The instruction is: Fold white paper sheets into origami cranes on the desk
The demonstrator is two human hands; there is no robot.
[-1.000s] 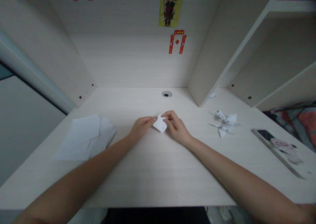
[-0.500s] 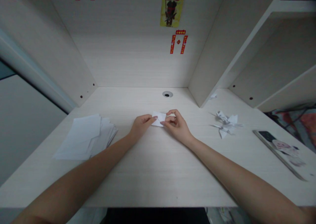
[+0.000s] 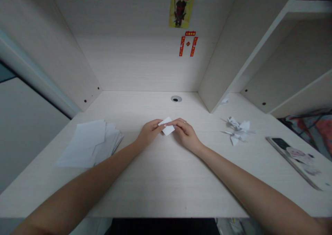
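Observation:
A small folded white paper [image 3: 167, 128] lies at the middle of the pale wooden desk [image 3: 166, 179]. My left hand [image 3: 148, 132] pinches its left edge with fingers closed. From the right, my right hand [image 3: 185, 133] presses the fingers down along the paper's top edge; a ring shows on one finger. Both hands meet over the paper, and part of it is hidden beneath the fingers.
A loose stack of white sheets [image 3: 90, 143] lies at the left. Folded paper cranes [image 3: 237, 129] sit at the right, and a phone [image 3: 294, 157] lies near the right edge. A cable hole [image 3: 176, 98] is at the back. Shelf walls close in on both sides.
The paper was held up as a diamond, then turned flat and folded smaller. My right fingers have come down from a raised pinch onto its top edge.

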